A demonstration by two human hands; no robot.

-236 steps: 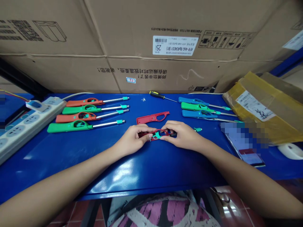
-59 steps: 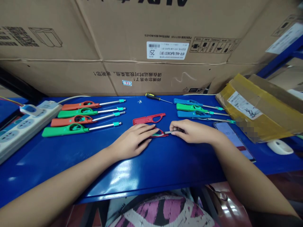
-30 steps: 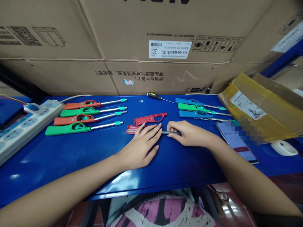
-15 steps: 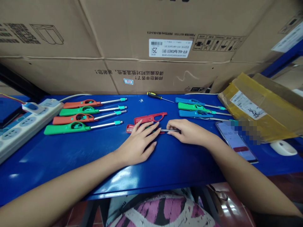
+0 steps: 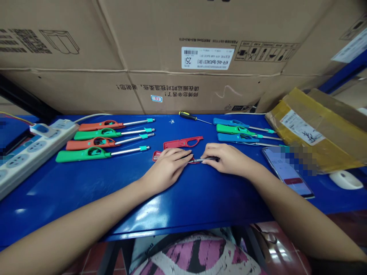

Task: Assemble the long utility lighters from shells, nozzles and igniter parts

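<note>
A red half-shell of a long-nosed lighter (image 5: pixel 156 154) lies opened on the blue tabletop, mostly covered by my left hand (image 5: pixel 169 166). The fingers of that hand are drawn together and curl over the shell; what lies under them is hidden. In a pinch, my right hand (image 5: pixel 226 158) grips the lighter's metal tube (image 5: pixel 205 161) where it sticks out to the right of the shell. Just behind my hands rests the other red half-shell (image 5: pixel 183 143), with its trigger opening and nobody touching it.
Several orange and green lighters (image 5: pixel 86 154) are lined up at left beside a white power strip (image 5: pixel 34 151). Blue and green lighters (image 5: pixel 236 130) lie at right, near a phone (image 5: pixel 286 172), a mouse (image 5: pixel 345 179) and a yellow-taped carton (image 5: pixel 304 130). Behind is a screwdriver (image 5: pixel 187 115).
My left hand's spread fingers have drawn together and lowered over the red shell. My right hand keeps its pinch on the metal tube, almost in the same place.
</note>
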